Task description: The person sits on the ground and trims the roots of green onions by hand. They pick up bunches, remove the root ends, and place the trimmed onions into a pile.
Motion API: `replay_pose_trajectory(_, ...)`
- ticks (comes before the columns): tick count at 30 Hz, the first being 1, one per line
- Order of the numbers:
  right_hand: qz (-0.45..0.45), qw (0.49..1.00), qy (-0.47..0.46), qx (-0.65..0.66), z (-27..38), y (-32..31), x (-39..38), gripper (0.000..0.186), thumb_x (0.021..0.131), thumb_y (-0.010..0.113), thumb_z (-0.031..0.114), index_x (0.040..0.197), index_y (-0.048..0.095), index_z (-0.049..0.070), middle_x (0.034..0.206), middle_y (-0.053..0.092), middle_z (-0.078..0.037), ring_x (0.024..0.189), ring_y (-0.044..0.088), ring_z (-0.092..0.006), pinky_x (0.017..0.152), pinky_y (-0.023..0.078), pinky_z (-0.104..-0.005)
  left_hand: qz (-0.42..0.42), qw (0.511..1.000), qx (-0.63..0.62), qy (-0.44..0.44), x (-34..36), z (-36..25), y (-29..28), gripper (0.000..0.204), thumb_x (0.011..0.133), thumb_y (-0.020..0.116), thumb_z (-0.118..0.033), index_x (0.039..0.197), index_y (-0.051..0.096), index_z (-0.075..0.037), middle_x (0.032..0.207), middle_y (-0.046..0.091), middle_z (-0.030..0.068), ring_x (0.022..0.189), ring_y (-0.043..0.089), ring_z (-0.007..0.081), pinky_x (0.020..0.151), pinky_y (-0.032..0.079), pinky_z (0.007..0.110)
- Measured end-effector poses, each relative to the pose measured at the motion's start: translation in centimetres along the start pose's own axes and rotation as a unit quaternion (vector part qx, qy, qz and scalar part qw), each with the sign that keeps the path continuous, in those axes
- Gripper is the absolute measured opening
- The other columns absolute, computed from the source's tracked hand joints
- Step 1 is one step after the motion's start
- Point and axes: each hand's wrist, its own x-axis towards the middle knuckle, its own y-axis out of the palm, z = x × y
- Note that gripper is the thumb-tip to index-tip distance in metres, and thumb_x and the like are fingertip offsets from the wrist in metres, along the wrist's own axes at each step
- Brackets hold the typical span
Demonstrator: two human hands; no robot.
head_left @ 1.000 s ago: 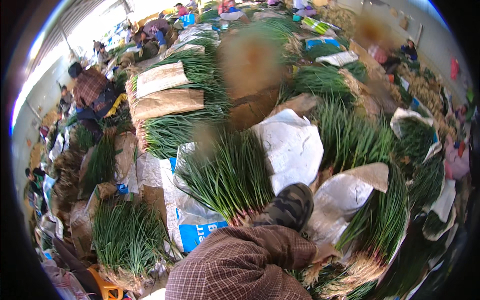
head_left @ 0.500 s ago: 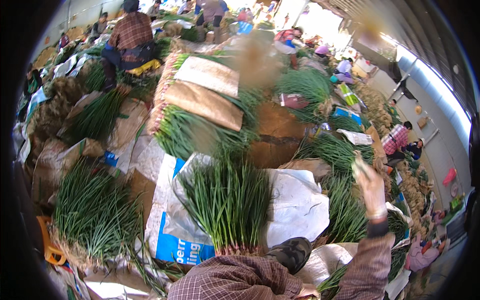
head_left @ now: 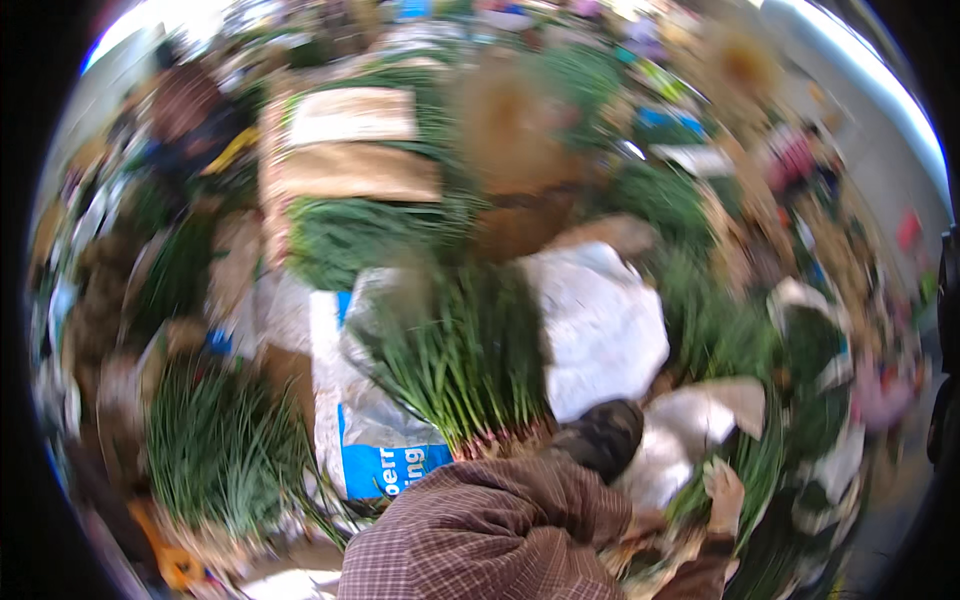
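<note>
At the lower right, my right hand (head_left: 724,492), in a pale glove or wrap, reaches onto a loose pile of green onions (head_left: 755,475). Motion smears its fingers, so their grip is unclear. Across the lower middle stretches my left sleeve in brown plaid, ending at my left hand (head_left: 648,522), which is low beside the same green stalks, its fingers blurred and mostly hidden. A large bundle of green onions (head_left: 460,360) lies in front of me on a white and blue sack (head_left: 385,450), pinkish root ends toward me.
A dark patterned shoe (head_left: 603,440) rests right of the bundle. More green onions (head_left: 225,450) lie at left, beside an orange plastic object (head_left: 180,560). Farther off is a stack with brown and white covers (head_left: 365,170). Several people sit or bend among piles behind.
My right hand has come down from its raised position to the green stalks at lower right. My view has shifted, and the picture is now blurred.
</note>
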Motion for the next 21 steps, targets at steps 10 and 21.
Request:
replay_pose_trajectory(10, -0.247, 0.956, 0.077, 0.140, -21.3, -7.9, -10.5, 0.031, 0.097, 0.055, 0.022, 0.117, 0.063, 0.000, 0.095, 0.071, -0.006, 0.074, 0.062, -0.0085, 0.064, 0.050, -0.0223, 0.022, 0.999, -0.037, -0.030, -1.0, -14.1, 4.6, 0.024, 0.099, 0.051, -0.024, 0.115, 0.062, -0.009, 0.064, 0.052, -0.0066, 0.044, 0.043, 0.0017, 0.037, 0.036, 0.018)
replay_pose_trajectory(21, -0.322, 0.933, -0.098, -0.131, -22.8, -0.7, -4.7, 0.032, 0.094, 0.059, 0.023, 0.122, 0.062, 0.007, 0.088, 0.072, -0.008, 0.050, 0.057, -0.0113, 0.044, 0.048, -0.0275, -0.104, 0.994, 0.003, -0.026, 5.9, -5.8, 3.6, 0.028, 0.096, 0.057, -0.025, 0.114, 0.063, -0.004, 0.072, 0.056, -0.0018, 0.048, 0.048, 0.0051, 0.039, 0.038, 0.019)
